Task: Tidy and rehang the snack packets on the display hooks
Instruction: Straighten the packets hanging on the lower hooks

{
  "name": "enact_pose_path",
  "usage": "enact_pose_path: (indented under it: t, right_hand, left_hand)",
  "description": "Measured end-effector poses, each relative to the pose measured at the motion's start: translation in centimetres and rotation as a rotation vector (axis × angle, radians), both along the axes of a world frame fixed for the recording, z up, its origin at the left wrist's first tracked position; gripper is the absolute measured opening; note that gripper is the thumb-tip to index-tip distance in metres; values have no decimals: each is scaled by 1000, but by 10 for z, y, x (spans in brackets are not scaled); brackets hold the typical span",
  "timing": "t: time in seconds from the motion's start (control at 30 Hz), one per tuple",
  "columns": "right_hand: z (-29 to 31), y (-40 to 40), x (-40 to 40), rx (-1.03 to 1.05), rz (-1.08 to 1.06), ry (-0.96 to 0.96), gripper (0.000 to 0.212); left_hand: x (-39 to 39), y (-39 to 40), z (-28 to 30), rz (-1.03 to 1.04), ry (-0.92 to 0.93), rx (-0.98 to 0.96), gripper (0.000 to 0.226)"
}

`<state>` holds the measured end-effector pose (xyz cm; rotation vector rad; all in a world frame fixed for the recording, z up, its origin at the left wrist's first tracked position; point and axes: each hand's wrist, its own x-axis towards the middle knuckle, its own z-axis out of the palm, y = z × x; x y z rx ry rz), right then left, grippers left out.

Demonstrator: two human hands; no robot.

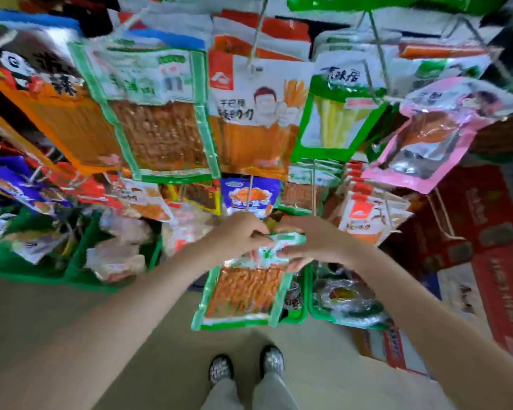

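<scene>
A green-edged snack packet (243, 291) with orange-brown strips hangs down in front of me, low in the middle of the view. My left hand (237, 235) pinches its top edge from the left. My right hand (311, 241) grips the same top edge from the right, fingers curled round it. Above them, rows of packets hang on white display hooks (256, 39): a matching green-edged packet (160, 119), a white and orange packet (255, 113), a green and yellow packet (338, 113) and a pink packet (430, 134). The view is blurred.
Green bins (80, 273) with loose packets stand at lower left, and another green bin (350, 303) sits at lower right. Red cartons (486, 238) are stacked on the right. A lower row of hooks holds a blue packet (249, 196). My shoes (246, 365) stand on beige floor.
</scene>
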<state>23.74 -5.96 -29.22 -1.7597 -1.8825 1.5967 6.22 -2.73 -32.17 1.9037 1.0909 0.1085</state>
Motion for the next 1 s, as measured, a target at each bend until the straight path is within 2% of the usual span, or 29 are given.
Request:
enact_pose_path:
  t: [0.07,0.1,0.2,0.33,0.4,0.47,0.63,0.87,1.0]
  right_hand:
    - [-32,-8,11,31,-132,-11,30]
    - [-47,-7,17,110,-157,-96,20]
    - [-85,2,38,147,-158,-247,22]
    - [-126,19,69,65,-368,-231,20]
    - [-137,27,82,48,-545,-149,18]
    - [-142,37,88,73,-624,-141,13]
    - [-148,63,98,145,-588,-164,11]
    - [-145,68,104,202,-326,-239,17]
    - [-142,69,109,164,-260,-165,10]
  left_hand:
    - [24,-2,-28,39,-8,-50,20]
    - [34,-3,-39,59,-6,-69,17]
    - [60,-8,-65,86,80,-40,18]
    - [76,5,-82,172,171,110,25]
    - [76,17,-89,221,203,143,27]
    - [76,28,-94,245,231,141,30]
    - [80,37,-103,291,232,102,28]
    - [80,41,-107,253,245,61,27]
    - [80,45,-109,240,271,31,26]
